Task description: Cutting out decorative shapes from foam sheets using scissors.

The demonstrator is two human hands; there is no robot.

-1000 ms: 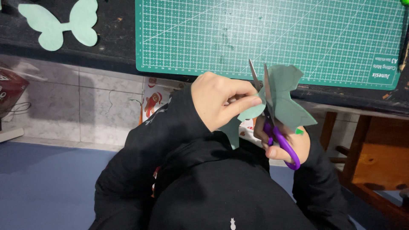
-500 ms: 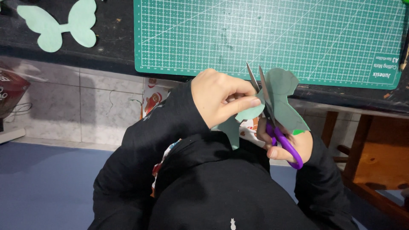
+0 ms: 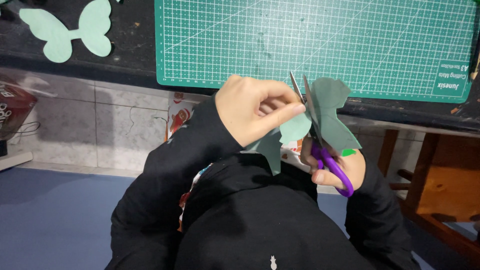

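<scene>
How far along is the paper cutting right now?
Done: one pale green butterfly cutout lies finished on the dark bench, left of the green cutting mat. In hand: the left hand holds a second green paper shape while the right hand works purple-handled scissors into it. Left: its lower outline looks uncut, though partly hidden.

So the work surface is a dark, pretty scuffed tabletop (image 3: 125, 55) running across the top of the view. A big green gridded cutting mat (image 3: 320, 40) lies flat on it, its near edge close to the table's front edge. Off to the left sits a pale green paper butterfly cutout (image 3: 75, 31), well apart from the mat.
</scene>
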